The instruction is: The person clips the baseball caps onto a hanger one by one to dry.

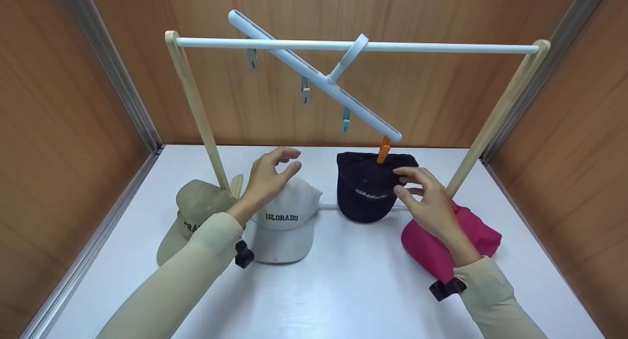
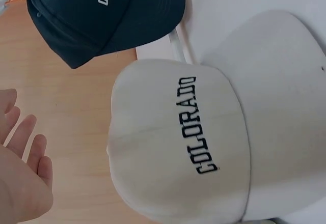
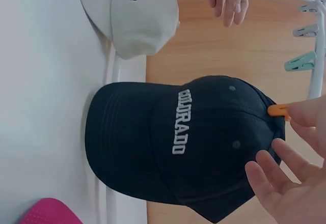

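- A black Colorado cap (image 1: 363, 184) hangs by its rear edge from an orange clip (image 1: 383, 151) at the low end of a white clip hanger (image 1: 300, 64); the clip's bite seems to be all that holds it up.
- The hanger's hook (image 1: 348, 57) sits over a white rail (image 1: 441, 47), and the bar slopes steeply, probably because the one cap loads a single end.
- Two grey clips (image 1: 305, 94) and a teal clip (image 1: 346, 124) dangle bare along the higher part.
- The right hand (image 1: 429, 201) is half open beside the black cap, fingers apart and thumb near the orange clip; whether it touches either, I cannot tell.
- The left hand (image 1: 269, 176) is loosely curved, thumb apart, and holds nothing.
- The white Colorado cap (image 1: 282, 241) rests upright on the tabletop (image 1: 304, 299), brim toward the person, so its lettering faces them.
- An olive cap (image 1: 201, 201) sits by the left wooden post (image 1: 194, 98); a magenta cap (image 1: 473, 233) lies near the right one.
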`<state>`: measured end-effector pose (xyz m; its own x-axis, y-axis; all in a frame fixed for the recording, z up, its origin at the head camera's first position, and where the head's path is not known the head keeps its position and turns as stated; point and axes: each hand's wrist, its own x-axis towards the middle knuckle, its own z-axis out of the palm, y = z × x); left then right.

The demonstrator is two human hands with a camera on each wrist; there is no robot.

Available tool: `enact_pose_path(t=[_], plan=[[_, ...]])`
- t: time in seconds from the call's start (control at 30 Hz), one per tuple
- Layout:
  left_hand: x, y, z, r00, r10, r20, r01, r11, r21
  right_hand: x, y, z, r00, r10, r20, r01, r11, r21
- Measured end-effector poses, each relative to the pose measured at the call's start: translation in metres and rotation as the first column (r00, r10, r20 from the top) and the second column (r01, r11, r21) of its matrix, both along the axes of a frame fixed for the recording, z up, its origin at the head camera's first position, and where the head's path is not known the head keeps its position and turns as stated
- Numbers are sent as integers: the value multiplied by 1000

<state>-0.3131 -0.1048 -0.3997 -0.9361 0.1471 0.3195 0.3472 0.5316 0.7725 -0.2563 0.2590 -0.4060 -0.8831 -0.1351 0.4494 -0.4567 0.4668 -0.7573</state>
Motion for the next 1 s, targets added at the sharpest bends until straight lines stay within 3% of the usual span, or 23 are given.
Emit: enact_pose_path(t=[0.3,0.67,1.0], plan=[[2,-24,-8,998,54,31,-54,998,-14,1,-12,-6,998,55,-40,-55,998,-10],[0,-51,-23,998,58,8,-58,998,-18,4,-26,-12,996,90,5,-90,996,-27],[-2,-64,-37,994,67,87,-64,997,-43,6,-36,-18,992,120,28,-119,993,-18]])
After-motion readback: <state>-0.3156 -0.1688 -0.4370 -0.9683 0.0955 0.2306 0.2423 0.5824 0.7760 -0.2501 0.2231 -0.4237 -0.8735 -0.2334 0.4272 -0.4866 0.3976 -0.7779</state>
